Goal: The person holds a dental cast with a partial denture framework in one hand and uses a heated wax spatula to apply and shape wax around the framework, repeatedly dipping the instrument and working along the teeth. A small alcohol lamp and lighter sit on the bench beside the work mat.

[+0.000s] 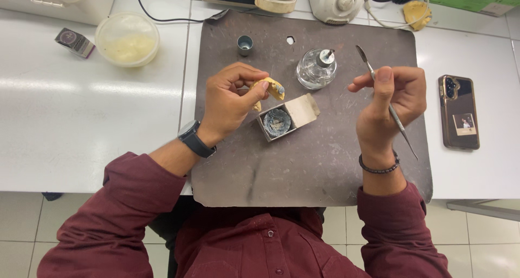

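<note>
A dark grey work mat lies on a white table. The left hand grips a yellow dental cast in closed fingers above the mat; the right hand pinches a slim metal spatula.

Small open box centre; phone right.

I am looking down at a white bench that is shining under bright light from above. A dark grey mat is lying flat on the bench, and it is looking scratched and dusty. Below the bench edge I am seeing a floor of pale square tiles with thin dark lines between them. No walls or windows are showing.
</note>
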The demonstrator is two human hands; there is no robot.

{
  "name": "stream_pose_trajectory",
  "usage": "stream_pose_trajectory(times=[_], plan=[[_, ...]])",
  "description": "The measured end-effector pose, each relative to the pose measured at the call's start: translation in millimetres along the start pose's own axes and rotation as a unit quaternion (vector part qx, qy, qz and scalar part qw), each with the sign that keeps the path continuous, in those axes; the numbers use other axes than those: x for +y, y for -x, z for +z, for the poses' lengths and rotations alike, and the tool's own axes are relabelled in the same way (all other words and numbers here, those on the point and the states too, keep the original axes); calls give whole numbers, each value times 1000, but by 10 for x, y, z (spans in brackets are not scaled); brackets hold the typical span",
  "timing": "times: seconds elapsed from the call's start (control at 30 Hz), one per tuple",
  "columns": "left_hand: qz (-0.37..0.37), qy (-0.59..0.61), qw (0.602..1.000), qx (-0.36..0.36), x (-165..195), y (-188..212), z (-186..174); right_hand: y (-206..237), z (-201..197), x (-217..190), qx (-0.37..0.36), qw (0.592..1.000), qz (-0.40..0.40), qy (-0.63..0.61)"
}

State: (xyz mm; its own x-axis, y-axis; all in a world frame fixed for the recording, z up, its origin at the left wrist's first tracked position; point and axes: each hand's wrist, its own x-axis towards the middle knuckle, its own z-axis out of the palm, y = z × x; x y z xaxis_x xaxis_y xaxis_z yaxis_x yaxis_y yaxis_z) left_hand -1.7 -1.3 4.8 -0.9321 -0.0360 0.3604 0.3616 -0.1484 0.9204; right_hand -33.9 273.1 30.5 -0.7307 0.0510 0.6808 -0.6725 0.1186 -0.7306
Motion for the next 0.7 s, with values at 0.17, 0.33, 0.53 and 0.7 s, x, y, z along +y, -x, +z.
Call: stream_pose_trajectory(times=[0.17,0.33,0.53,0.7], plan=[[3,-29,1000,4,2,-9,-27,10,6,-73,-7,1000,-8,5],[24,-35,999,4,-34,-77,-58,6,51,-86,-25,999,-19,-6],[15,-20,1000,-16,-59,-48,-48,26,170,-21,-60,998,8,-11],[11,-10,1000,-17,-43,-56,-63,-14,226,-37,-61,998,-4,-10]])
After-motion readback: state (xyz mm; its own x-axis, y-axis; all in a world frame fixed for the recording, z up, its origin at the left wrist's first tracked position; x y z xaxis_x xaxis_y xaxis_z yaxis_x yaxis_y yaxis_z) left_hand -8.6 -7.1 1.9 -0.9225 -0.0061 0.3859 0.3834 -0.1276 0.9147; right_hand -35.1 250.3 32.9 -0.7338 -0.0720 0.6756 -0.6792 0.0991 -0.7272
